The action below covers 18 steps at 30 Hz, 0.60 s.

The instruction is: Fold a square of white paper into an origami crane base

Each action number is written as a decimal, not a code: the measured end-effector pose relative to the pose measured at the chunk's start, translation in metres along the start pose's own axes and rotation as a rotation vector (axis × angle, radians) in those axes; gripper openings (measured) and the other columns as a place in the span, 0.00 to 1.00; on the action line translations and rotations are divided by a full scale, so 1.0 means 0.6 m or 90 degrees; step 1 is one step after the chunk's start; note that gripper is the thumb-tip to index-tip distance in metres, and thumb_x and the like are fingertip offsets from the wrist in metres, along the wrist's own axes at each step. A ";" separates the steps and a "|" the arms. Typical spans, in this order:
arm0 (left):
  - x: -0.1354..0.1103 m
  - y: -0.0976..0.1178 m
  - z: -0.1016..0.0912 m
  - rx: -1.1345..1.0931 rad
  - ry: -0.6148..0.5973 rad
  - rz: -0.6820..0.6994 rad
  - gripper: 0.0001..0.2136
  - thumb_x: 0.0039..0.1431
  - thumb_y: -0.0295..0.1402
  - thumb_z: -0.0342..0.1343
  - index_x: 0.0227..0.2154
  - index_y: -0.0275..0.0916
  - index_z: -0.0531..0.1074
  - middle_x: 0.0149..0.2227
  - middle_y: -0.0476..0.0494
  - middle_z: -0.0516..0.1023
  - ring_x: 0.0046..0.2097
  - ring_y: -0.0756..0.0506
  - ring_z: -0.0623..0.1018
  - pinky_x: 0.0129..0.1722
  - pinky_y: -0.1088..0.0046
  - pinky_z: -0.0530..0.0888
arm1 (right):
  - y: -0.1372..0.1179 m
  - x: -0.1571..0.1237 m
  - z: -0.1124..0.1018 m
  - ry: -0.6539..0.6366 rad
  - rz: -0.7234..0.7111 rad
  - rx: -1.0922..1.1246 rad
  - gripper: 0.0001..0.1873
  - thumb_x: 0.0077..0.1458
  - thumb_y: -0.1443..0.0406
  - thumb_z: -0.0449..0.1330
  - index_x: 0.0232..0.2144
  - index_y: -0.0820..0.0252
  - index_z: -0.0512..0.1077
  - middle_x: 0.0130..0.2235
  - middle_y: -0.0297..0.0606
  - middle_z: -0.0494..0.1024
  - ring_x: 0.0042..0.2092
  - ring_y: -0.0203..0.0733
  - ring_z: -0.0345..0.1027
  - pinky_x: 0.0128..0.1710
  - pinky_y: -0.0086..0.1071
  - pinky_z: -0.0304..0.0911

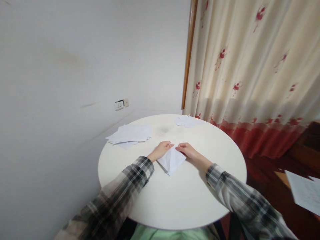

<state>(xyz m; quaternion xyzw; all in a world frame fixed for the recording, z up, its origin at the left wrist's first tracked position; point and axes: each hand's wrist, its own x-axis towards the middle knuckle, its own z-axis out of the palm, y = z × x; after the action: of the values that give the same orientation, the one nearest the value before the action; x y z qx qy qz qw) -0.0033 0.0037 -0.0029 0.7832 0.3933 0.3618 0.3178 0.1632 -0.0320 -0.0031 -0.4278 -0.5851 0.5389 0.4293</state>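
A white sheet of paper folded into a pointed shape [171, 161] lies on the round white table [175, 200], its tip toward me. My left hand [161, 149] rests on its far left edge, fingers curled down and pressing the paper. My right hand [188, 150] presses the far right edge in the same way. The fingertips of both hands nearly meet above the fold. Both arms wear plaid sleeves.
A stack of white sheets [130, 135] lies at the table's far left. A small pile of folded paper [185, 120] sits at the far edge. A floral curtain [250, 83] hangs behind on the right, a wall socket [121, 104] on the left.
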 end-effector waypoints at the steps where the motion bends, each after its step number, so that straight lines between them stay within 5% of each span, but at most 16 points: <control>1: 0.001 0.000 -0.002 0.006 0.006 0.001 0.16 0.51 0.43 0.48 0.16 0.38 0.58 0.18 0.54 0.58 0.24 0.51 0.59 0.23 0.76 0.55 | 0.001 0.001 -0.001 0.001 -0.004 -0.002 0.13 0.36 0.60 0.60 0.15 0.62 0.61 0.14 0.25 0.59 0.17 0.27 0.50 0.17 0.25 0.43; 9: 0.007 -0.010 -0.020 -0.040 0.064 -0.043 0.17 0.48 0.45 0.50 0.15 0.38 0.57 0.17 0.54 0.57 0.23 0.51 0.59 0.22 0.76 0.54 | 0.005 0.000 -0.011 -0.026 -0.019 -0.001 0.14 0.40 0.58 0.59 0.15 0.62 0.62 0.13 0.27 0.62 0.16 0.28 0.54 0.18 0.25 0.46; 18: 0.012 -0.027 -0.022 -0.124 0.082 -0.108 0.18 0.42 0.49 0.54 0.17 0.37 0.61 0.16 0.54 0.59 0.21 0.52 0.60 0.20 0.77 0.53 | 0.011 0.008 -0.018 0.032 -0.056 -0.066 0.15 0.42 0.56 0.57 0.17 0.62 0.64 0.14 0.31 0.65 0.17 0.29 0.55 0.18 0.25 0.46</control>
<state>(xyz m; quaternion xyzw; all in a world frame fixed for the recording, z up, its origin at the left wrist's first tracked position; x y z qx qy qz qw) -0.0170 0.0202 -0.0063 0.6874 0.4410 0.4198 0.3959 0.1726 -0.0245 -0.0091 -0.4365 -0.6196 0.4776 0.4444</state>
